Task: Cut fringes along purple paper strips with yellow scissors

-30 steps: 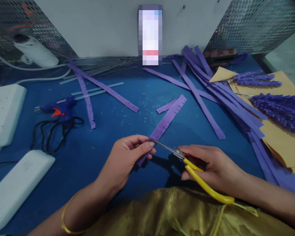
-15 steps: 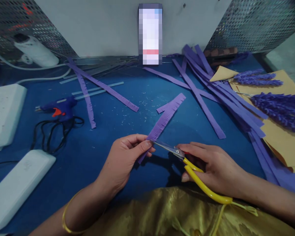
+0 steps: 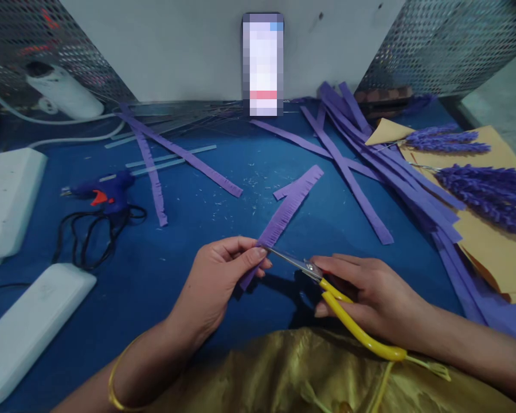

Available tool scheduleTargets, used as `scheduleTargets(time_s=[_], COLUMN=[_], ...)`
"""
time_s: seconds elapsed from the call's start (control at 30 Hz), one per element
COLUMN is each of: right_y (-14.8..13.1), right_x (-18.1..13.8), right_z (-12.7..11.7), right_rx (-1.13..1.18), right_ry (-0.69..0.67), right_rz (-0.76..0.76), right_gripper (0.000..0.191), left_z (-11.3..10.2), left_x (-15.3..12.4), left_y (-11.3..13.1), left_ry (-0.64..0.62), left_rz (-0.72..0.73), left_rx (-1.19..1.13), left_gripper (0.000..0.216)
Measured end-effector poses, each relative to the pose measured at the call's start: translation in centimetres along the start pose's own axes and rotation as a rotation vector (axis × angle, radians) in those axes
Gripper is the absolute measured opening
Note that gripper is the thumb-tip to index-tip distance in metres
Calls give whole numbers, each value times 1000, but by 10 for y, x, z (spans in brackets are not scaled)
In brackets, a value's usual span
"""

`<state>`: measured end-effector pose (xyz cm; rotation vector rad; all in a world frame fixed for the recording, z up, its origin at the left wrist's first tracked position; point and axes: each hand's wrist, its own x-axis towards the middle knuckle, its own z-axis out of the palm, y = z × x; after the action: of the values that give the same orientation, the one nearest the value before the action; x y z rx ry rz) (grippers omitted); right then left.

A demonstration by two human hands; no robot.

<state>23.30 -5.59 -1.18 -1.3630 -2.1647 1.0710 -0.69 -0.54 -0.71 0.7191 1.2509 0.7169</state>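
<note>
Between thumb and fingers, my left hand (image 3: 223,281) pinches a purple paper strip (image 3: 286,212) whose edge is cut into a fine fringe. The strip slants away from me, folded over at its far end. My right hand (image 3: 378,287) grips yellow-handled scissors (image 3: 356,330). Their blades look nearly closed, and the tips meet the strip's edge beside my left thumb. Fringed strips (image 3: 189,155) lie to the left, and a plain purple strip (image 3: 348,172) lies to the right. Tiny purple clippings dot the blue table (image 3: 176,275).
At left are a blue glue gun (image 3: 103,189) with a coiled black cord and white power strips (image 3: 38,332). A phone (image 3: 263,66) leans against the back panel. On the right, purple lavender-like flowers (image 3: 485,195) rest on brown paper (image 3: 490,258) near more purple strips (image 3: 395,166).
Hardly anything differs. The view has shifted very slightly, and both hands keep their places on the strip and the scissors.
</note>
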Motion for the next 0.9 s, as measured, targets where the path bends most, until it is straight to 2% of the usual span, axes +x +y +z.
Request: scheduleTargets(time_s=[0.4, 0.9], right_y=[-1, 3], right_x=[2, 0], right_z=[3, 3], right_rx=[-9, 31], right_ry=[26, -9], right_rz=[5, 6], right_gripper=[51, 44], left_z=[1, -1], left_x=[1, 1], left_y=[0, 0], left_ry=[-32, -78], left_rz=[12, 26], left_rx=[9, 4], left_gripper=[12, 9])
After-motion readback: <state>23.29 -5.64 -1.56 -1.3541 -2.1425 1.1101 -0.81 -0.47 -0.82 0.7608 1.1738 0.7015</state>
